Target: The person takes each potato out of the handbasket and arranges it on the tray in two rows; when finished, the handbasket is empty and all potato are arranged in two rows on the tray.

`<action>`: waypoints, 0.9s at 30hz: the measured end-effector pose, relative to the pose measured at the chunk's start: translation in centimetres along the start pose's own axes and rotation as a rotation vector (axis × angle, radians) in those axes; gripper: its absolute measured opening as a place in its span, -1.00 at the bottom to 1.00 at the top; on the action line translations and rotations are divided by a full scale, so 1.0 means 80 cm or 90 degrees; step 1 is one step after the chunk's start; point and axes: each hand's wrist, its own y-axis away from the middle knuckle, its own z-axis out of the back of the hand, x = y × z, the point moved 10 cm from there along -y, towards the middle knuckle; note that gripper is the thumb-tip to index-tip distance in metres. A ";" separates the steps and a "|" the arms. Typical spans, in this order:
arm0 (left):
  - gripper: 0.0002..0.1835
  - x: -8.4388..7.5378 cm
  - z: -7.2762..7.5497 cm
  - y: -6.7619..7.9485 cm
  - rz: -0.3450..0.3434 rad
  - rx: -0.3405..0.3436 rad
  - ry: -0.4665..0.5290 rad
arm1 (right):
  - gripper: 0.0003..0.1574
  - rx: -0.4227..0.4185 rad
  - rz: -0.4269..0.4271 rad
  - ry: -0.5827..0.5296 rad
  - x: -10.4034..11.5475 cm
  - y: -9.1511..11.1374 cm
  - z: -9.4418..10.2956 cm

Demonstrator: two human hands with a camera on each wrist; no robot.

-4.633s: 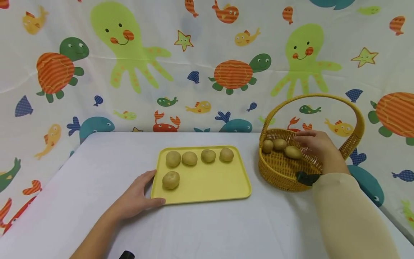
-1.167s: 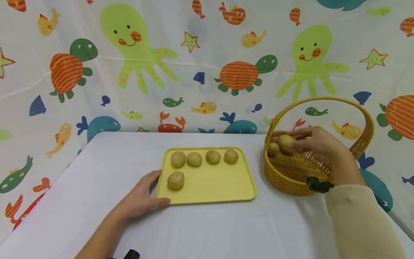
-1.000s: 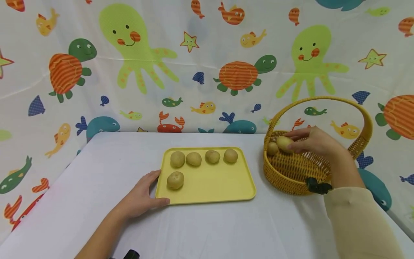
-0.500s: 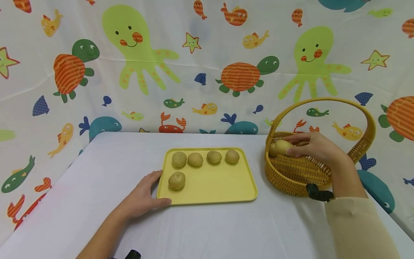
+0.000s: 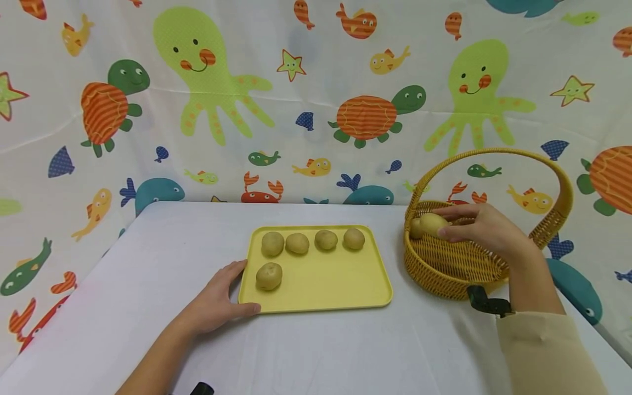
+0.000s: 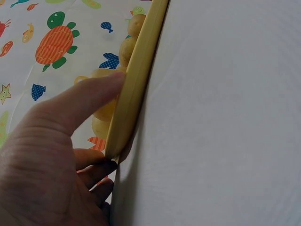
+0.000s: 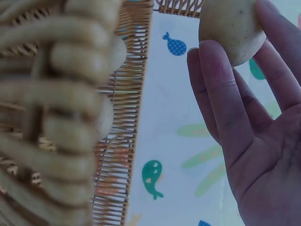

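My right hand (image 5: 494, 230) pinches a potato (image 5: 433, 224) between thumb and fingers inside the wicker basket (image 5: 434, 283). This potato (image 7: 233, 30) shows up close in the right wrist view, with two more in the basket behind the weave. From the head view just one of those, a smaller potato (image 5: 416, 229), peeks out behind the held one. My left hand (image 5: 215, 302) holds the left front corner of a yellow tray (image 5: 326, 291), thumb along the front rim and fingers at the left side. Its thumb touches the tray rim (image 6: 134, 89) in the left wrist view.
Several potatoes lie on the tray: a back row, with a potato (image 5: 326, 240) in it, and a single potato (image 5: 269, 276) at front left. The basket handle (image 5: 494, 151) arches over the right hand. A patterned curtain (image 5: 306, 109) hangs behind the white table (image 5: 316, 351).
My right hand, earlier reaching into the basket with nothing in its grip, has taken hold of a potato and tilted it. The left hand stays at the tray, and the tray's potatoes have not moved.
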 end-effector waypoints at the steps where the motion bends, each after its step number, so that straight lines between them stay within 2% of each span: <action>1: 0.16 0.001 0.000 0.000 0.000 0.000 0.000 | -0.11 -0.003 0.004 0.001 0.003 0.001 0.000; 17: 0.15 0.001 0.004 -0.002 -0.002 0.004 -0.006 | -0.26 -0.062 0.049 -0.020 0.043 0.005 -0.007; 24: 0.16 0.003 0.004 -0.003 0.001 0.005 -0.006 | -0.33 -0.081 0.116 -0.091 0.067 0.002 -0.019; 27: 0.16 0.004 0.003 -0.003 0.003 0.007 -0.003 | -0.32 -0.080 0.121 -0.110 0.071 0.000 -0.026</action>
